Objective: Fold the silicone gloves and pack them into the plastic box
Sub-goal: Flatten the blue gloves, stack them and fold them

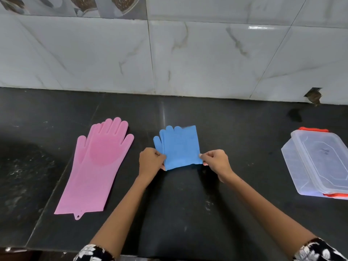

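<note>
Blue glove (179,146): silicone, folded in half to a near-square, fingertips pointing toward the wall, lying on the black counter (235,129) at centre. Left hand (151,160): pinched shut on the near left corner of the blue glove, at its folded edge. Right hand (216,160): pinched shut on the near right corner of the same glove, thumb on top. Pink glove (98,166): silicone, unfolded, laid flat at full length to the left of the blue glove and apart from it, round bristle patch on the palm facing up, fingers toward the wall, cuff with a small hanging tab toward the near counter edge. Box (318,164): clear plastic, lid on, orange clips at the far and near ends, standing at the right of the counter, well apart from both gloves, partly cut off by the frame edge. Wall (188,53): grey marbled tiles behind the counter. Sleeves (94,253): black with white floral print, at the lower frame edge.
</note>
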Available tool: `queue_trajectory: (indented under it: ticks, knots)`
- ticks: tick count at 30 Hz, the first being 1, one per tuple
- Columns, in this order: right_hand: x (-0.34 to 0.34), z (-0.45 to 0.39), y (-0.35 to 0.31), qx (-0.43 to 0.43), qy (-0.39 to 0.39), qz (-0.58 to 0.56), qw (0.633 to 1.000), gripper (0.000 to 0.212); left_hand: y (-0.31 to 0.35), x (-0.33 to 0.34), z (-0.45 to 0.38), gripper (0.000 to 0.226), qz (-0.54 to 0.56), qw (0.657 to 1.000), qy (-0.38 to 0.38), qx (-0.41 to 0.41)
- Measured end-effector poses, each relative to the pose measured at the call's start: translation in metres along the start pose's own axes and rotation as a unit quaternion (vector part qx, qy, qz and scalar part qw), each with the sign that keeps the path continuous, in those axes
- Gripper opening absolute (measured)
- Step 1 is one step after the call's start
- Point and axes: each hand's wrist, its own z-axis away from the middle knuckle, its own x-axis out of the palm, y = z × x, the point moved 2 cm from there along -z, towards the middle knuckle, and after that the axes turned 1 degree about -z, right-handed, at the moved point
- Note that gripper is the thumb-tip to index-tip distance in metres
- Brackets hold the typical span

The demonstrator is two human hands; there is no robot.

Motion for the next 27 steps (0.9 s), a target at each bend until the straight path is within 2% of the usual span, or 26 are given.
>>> queue_trajectory:
  ticks: [3,7,10,17,21,27]
  knots:
    - [0.002,0.002,0.002,0.009,0.011,-0.007,1.0,0.032,-0.01,0.006,0.002,0.021,-0.024,0.999,0.034,-0.004]
    - [0.002,0.011,-0.001,-0.007,-0.002,0.051,0.999,0.022,-0.015,0.014,0.02,0.016,-0.035,0.996,0.084,0.021]
    - [0.003,0.028,0.006,-0.013,-0.017,0.087,0.996,0.019,-0.021,0.017,0.036,0.013,-0.03,0.995,0.092,0.028]
    - [0.008,0.063,0.024,-0.012,0.018,0.125,0.992,0.024,-0.03,0.02,0.054,0.011,-0.044,0.993,0.101,0.048]
    - [0.011,0.064,0.021,-0.022,0.047,0.153,0.987,0.026,-0.03,0.024,0.061,0.029,-0.048,0.988,0.121,0.084]
    - [0.012,0.067,0.019,-0.028,0.072,0.166,0.983,0.041,-0.033,0.025,0.061,0.017,-0.093,0.979,0.13,0.125]
